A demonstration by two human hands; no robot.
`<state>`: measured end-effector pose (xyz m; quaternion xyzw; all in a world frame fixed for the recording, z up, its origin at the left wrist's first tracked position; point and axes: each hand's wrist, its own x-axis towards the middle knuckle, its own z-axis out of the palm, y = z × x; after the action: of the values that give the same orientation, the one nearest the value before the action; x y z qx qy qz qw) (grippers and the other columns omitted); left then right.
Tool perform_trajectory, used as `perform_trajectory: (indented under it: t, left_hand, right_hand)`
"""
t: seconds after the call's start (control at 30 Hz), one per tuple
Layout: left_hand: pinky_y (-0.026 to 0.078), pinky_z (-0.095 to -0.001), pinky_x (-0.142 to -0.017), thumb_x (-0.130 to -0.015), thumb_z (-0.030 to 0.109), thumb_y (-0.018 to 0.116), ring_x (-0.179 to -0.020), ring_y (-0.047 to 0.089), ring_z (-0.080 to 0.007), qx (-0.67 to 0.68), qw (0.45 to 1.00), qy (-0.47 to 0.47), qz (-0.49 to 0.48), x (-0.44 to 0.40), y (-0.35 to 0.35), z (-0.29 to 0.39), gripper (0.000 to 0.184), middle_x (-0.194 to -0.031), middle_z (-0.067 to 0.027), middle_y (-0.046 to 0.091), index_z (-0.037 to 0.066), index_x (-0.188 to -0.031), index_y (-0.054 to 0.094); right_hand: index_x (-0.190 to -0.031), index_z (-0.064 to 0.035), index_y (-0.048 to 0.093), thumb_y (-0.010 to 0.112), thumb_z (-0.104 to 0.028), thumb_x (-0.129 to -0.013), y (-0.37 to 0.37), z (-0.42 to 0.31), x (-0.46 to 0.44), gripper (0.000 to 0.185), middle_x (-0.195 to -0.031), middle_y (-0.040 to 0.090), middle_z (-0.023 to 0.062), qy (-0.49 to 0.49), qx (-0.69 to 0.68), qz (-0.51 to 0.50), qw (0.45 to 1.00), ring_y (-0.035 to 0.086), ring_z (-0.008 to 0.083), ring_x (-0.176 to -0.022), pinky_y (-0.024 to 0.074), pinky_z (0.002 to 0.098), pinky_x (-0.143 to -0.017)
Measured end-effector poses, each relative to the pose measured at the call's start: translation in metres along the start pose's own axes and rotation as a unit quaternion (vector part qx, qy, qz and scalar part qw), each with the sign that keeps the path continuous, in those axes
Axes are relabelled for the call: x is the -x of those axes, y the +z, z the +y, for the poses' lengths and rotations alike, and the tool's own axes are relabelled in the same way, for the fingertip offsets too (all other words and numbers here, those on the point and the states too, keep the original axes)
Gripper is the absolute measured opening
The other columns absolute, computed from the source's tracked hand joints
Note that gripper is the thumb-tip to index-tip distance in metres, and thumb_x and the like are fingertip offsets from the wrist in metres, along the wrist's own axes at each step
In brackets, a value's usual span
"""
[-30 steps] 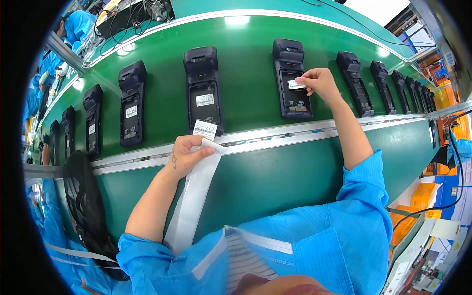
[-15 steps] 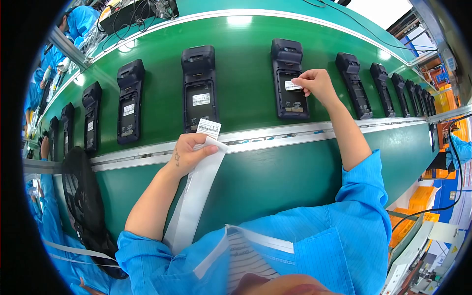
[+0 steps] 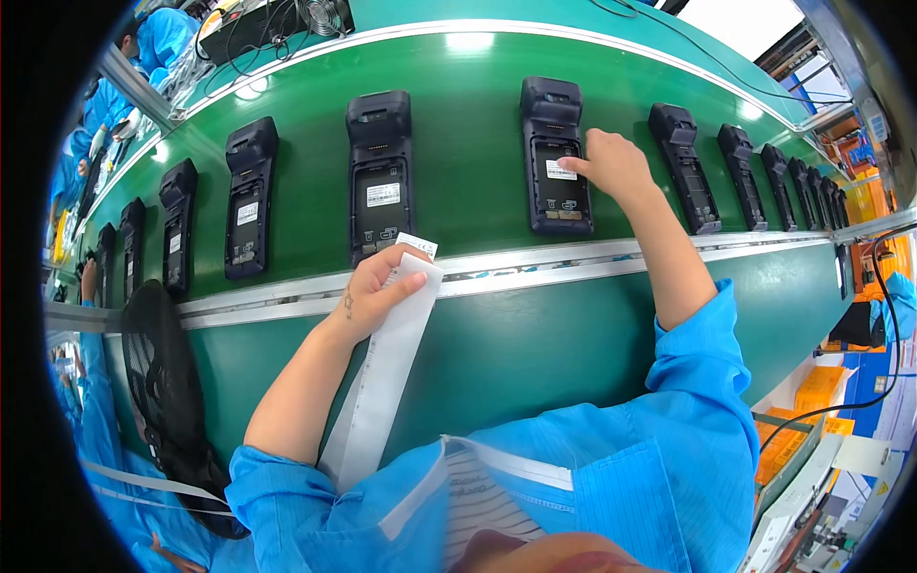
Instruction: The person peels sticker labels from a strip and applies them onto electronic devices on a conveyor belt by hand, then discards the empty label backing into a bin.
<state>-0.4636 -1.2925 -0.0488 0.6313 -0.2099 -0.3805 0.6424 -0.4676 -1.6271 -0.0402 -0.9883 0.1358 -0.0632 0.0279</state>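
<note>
My left hand (image 3: 380, 291) is closed round a white strip of label backing (image 3: 387, 382), pinching it between thumb and fingers. One printed label (image 3: 418, 246) shows at the strip's upper end. My right hand (image 3: 616, 164) is at a dark handheld terminal (image 3: 554, 205) lying on its back, its battery bay uncovered. The thumb is stretched out onto a white printed label (image 3: 561, 169) in that bay; the other fingers are apart from the thumb at the terminal's right edge, their tips partly hidden. To the left, another terminal (image 3: 379, 124) carries a similar label (image 3: 383, 194).
More terminals lie in a row on the green belt (image 3: 458, 124), such as one to the left (image 3: 250, 191) and one to the right (image 3: 683, 167). A metal rail (image 3: 535, 267) borders the belt. A black mesh bag (image 3: 162, 372) is at the left. Co-workers in blue (image 3: 158, 43) appear beyond.
My right hand has let go of the label, which now lies in the terminal's bay under the thumb. Nearby terminals have shifted slightly left. The strip's top label has tilted lower in my left hand.
</note>
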Motion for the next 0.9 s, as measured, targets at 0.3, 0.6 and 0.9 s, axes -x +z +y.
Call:
perform_trajectory:
  t: [0.3, 0.6, 0.9]
  left_hand:
    - [0.041, -0.0203, -0.059, -0.084, 0.023, 0.057, -0.066, 0.052, -0.0059, -0.043, 0.997, 0.008, 0.056, -0.004, 0.012, -0.002, 0.022, -0.072, -0.0014, 0.059, 0.002, -0.082, 0.058]
    - [0.037, -0.0200, -0.051, -0.084, 0.024, 0.058, -0.059, 0.048, -0.0042, -0.098, 0.985, 0.051, 0.132, -0.008, 0.018, -0.005, 0.026, -0.064, 0.0007, 0.057, 0.000, -0.074, 0.063]
    - [0.042, -0.0237, -0.072, -0.079, 0.018, 0.063, -0.079, 0.054, -0.0084, -0.087, 0.991, 0.051, 0.091, -0.013, 0.033, 0.003, 0.024, -0.083, -0.0030, 0.061, 0.001, -0.095, 0.060]
  right_hand:
    - [-0.081, -0.0019, 0.055, 0.066, -0.017, -0.077, 0.010, -0.087, 0.070, 0.019, -0.073, 0.058, 0.0021, -0.098, -0.547, -0.055, 0.829, 0.055, 0.0068, -0.067, 0.0446, 0.0229, -0.053]
    - [-0.083, -0.0013, 0.054, 0.066, -0.010, -0.077, 0.009, -0.125, 0.110, 0.016, -0.070, 0.056, 0.0004, 0.002, -0.794, -0.138, 0.592, 0.050, 0.0033, -0.060, 0.0417, 0.0168, -0.054]
    - [-0.078, -0.0027, 0.060, 0.067, -0.007, -0.073, 0.019, -0.110, 0.100, 0.010, -0.072, 0.058, 0.0007, -0.038, -0.729, 0.000, 0.683, 0.052, 0.0059, -0.066, 0.0429, 0.0191, -0.061]
